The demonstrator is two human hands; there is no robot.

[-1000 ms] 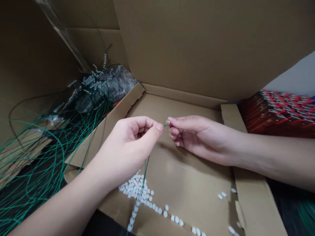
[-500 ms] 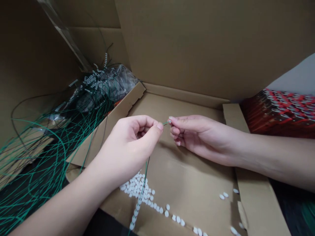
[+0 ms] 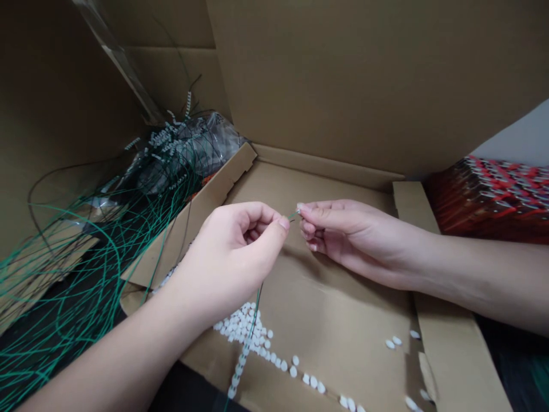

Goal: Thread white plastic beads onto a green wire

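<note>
Right fingers point(image 3: 318, 216), bead point(image 3: 299, 210) perhaps between

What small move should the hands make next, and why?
I'd probably ease the right hand slightly toward the left hand: the left pinches wires whose tips poke toward the right fingertips, where a small pale piece seems pinched, and a gap separates the hands. Whether the tips enter it is too small to tell.

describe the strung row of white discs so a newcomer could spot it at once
Find the shallow cardboard tray, then the heap of loose white discs below the left hand. The strung row slants from that heap down and slightly left; unlike the loose white discs, its pieces sit on a green wire.
</note>
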